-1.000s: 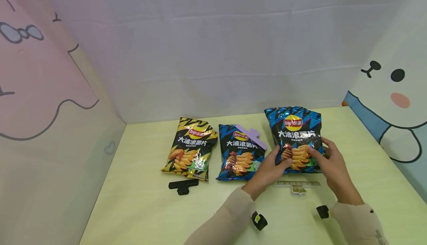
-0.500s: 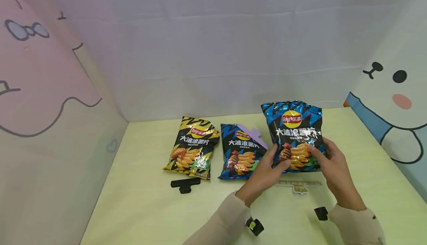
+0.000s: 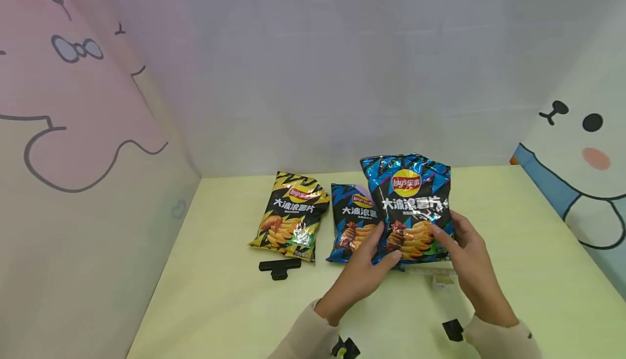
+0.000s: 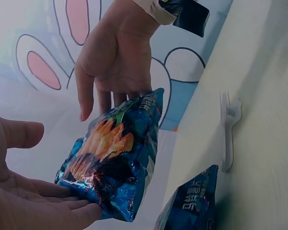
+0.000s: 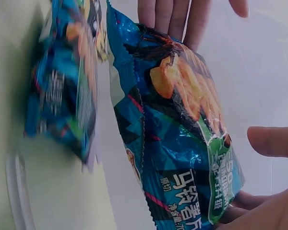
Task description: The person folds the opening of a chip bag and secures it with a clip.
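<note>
A blue and black Lay's chip bag (image 3: pixel 409 201) is held up between my two hands, its front facing me. My left hand (image 3: pixel 359 272) supports its lower left side with fairly straight fingers; in the left wrist view the left thumb (image 4: pixel 26 134) stands off the bag. On the right edge, my right hand (image 3: pixel 471 264) has its fingers partly hidden behind the bag, and the right wrist view shows the right thumb (image 5: pixel 273 140) apart from it. The held bag overlaps a second blue chip bag (image 3: pixel 344 228) with a purple clip (image 3: pixel 363 189) on its top corner.
A yellow chip bag (image 3: pixel 292 215) lies to the left on the pale table (image 3: pixel 220 294). Below it sits a black bag clip (image 3: pixel 280 268). A clear clip (image 3: pixel 442 279) lies under the held bag's lower edge. Fabric walls (image 3: pixel 318 76) enclose the back and sides.
The held chip bag and both hands have moved left, so the bag now overlaps the second blue bag and its purple clip. The view has also shifted slightly.
</note>
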A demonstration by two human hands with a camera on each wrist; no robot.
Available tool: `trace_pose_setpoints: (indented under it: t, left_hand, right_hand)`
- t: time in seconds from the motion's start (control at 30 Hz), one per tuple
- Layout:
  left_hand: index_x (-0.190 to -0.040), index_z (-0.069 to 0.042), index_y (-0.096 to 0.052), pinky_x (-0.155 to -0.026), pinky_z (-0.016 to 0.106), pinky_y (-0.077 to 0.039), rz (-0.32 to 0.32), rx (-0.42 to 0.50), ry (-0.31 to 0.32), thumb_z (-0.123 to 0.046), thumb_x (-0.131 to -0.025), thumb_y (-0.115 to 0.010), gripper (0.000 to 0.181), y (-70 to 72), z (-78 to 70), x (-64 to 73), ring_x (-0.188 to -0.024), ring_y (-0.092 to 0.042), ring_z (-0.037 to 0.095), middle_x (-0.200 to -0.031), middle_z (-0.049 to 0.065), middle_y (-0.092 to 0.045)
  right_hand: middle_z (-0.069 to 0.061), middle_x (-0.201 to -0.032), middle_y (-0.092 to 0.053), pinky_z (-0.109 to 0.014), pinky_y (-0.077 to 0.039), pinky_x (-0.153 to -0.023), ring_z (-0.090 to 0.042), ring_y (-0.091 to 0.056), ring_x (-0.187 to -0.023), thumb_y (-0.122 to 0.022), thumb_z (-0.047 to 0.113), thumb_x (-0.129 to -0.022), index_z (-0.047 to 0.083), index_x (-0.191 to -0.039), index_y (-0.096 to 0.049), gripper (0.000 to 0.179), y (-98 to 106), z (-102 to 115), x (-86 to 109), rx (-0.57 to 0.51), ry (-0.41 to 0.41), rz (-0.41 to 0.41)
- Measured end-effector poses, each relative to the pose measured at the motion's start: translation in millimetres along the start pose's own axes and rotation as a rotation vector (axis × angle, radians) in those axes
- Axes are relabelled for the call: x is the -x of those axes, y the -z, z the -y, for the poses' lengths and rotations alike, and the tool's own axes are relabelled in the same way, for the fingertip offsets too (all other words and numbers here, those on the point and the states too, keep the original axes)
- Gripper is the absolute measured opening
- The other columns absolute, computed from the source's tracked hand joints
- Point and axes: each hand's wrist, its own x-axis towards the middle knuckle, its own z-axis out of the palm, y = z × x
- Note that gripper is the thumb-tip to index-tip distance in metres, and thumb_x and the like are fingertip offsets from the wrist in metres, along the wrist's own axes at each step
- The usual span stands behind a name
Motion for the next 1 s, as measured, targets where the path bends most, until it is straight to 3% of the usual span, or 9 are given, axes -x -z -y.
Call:
trace_pose_setpoints:
  t: [0.07, 0.13, 0.23, 0.3, 0.47, 0.6, 0.8, 0.9, 1.0]
  left_hand:
    - [-0.162, -0.023, -0.016, -0.125, 0.054, -0.026, -0.003, -0.012, -0.024, -0.041, -0.106, -0.049, 0.068, 9.0, 4.2, 13.9, -0.158, -0.018, 0.03, -0.171, 0.001, -0.014]
    - [-0.163, -0.021, -0.016, -0.124, 0.056, -0.025, -0.022, -0.026, -0.03, -0.041, -0.106, -0.048, 0.068, 17.8, 7.1, 27.1, -0.158, -0.017, 0.032, -0.171, 0.003, -0.014]
    - [-0.162, -0.02, -0.018, -0.124, 0.057, -0.024, -0.059, -0.023, -0.013, -0.042, -0.106, -0.048, 0.068, 29.4, 9.9, 45.8, -0.158, -0.017, 0.034, -0.171, 0.005, -0.015]
    - [-0.162, -0.021, -0.021, -0.124, 0.057, -0.025, -0.09, -0.012, 0.019, -0.042, -0.105, -0.049, 0.067, 35.2, 11.1, 59.3, -0.158, -0.018, 0.034, -0.17, 0.005, -0.018]
    - [-0.16, -0.024, -0.026, -0.123, 0.057, -0.025, -0.158, -0.002, 0.094, -0.043, -0.104, -0.052, 0.065, 43.1, 13.1, 92.1, -0.158, -0.019, 0.033, -0.17, 0.003, -0.021]
    - [-0.16, -0.022, -0.027, -0.121, 0.055, -0.029, -0.185, 0.026, 0.139, -0.045, -0.103, -0.053, 0.067, 43.7, 19.1, 113.9, -0.156, -0.023, 0.036, -0.169, 0.006, -0.024]
    - [-0.159, -0.01, -0.027, -0.116, 0.044, -0.04, -0.194, 0.239, 0.219, -0.037, -0.103, -0.056, 0.069, 36.1, 39.5, 121.5, -0.153, -0.03, 0.037, -0.166, 0.017, -0.027]
    - [-0.158, -0.01, -0.031, -0.115, 0.045, -0.042, -0.233, 0.249, 0.256, -0.035, -0.102, -0.059, 0.068, 31.6, 50.6, 120.0, -0.151, -0.033, 0.038, -0.164, 0.018, -0.032]
    - [-0.157, -0.011, -0.034, -0.116, 0.047, -0.041, -0.284, 0.23, 0.257, -0.035, -0.101, -0.061, 0.066, 31.4, 59.2, 115.1, -0.15, -0.036, 0.038, -0.162, 0.018, -0.036]
  right_hand:
    - [-0.014, -0.169, -0.022, -0.057, -0.03, -0.121, -0.035, -0.024, -0.155, -0.054, 0.041, -0.103, 0.009, -0.162, -0.017, 0.076, -10.0, 1.9, 8.0, -0.012, 0.018, 0.033]
    - [-0.014, -0.168, -0.025, -0.04, -0.039, -0.119, -0.034, -0.026, -0.154, -0.055, 0.039, -0.103, 0.01, -0.161, -0.02, 0.074, -20.8, 4.0, 15.1, -0.024, 0.037, 0.061]
    - [-0.016, -0.165, -0.03, -0.012, -0.043, -0.103, -0.033, -0.031, -0.152, -0.057, 0.036, -0.103, 0.01, -0.159, -0.025, 0.069, -36.3, 5.8, 23.4, -0.049, 0.072, 0.097]
    - [-0.017, -0.163, -0.034, -0.001, -0.041, -0.09, -0.031, -0.037, -0.148, -0.058, 0.033, -0.103, 0.01, -0.157, -0.029, 0.066, -45.8, 5.3, 29.7, -0.075, 0.083, 0.124]
    - [-0.017, -0.156, -0.046, -0.006, -0.048, -0.09, -0.006, -0.056, -0.128, -0.063, 0.027, -0.101, 0.008, -0.15, -0.039, 0.058, -65.8, 0.2, 49.5, -0.137, 0.086, 0.154]
    - [-0.018, -0.146, -0.056, -0.011, -0.051, -0.09, 0.011, -0.06, -0.11, -0.066, 0.02, -0.099, 0.006, -0.143, -0.048, 0.05, -76.7, -8.3, 67.4, -0.166, 0.059, 0.144]
    - [-0.023, -0.144, -0.057, -0.038, -0.055, -0.101, -0.03, -0.061, -0.13, -0.068, 0.02, -0.097, 0.002, -0.14, -0.05, 0.05, -82.0, -32.0, 80.4, -0.081, 0.022, 0.138]
    - [-0.026, -0.145, -0.054, -0.047, -0.05, -0.107, -0.04, -0.054, -0.136, -0.068, 0.019, -0.097, -0.001, -0.138, -0.05, 0.049, -82.3, -40.1, 79.0, -0.02, 0.036, 0.151]
    - [-0.026, -0.141, -0.058, -0.044, -0.053, -0.104, -0.042, -0.058, -0.13, -0.068, 0.015, -0.096, -0.002, -0.131, -0.055, 0.041, -83.8, -42.2, 73.4, -0.022, 0.042, 0.152]
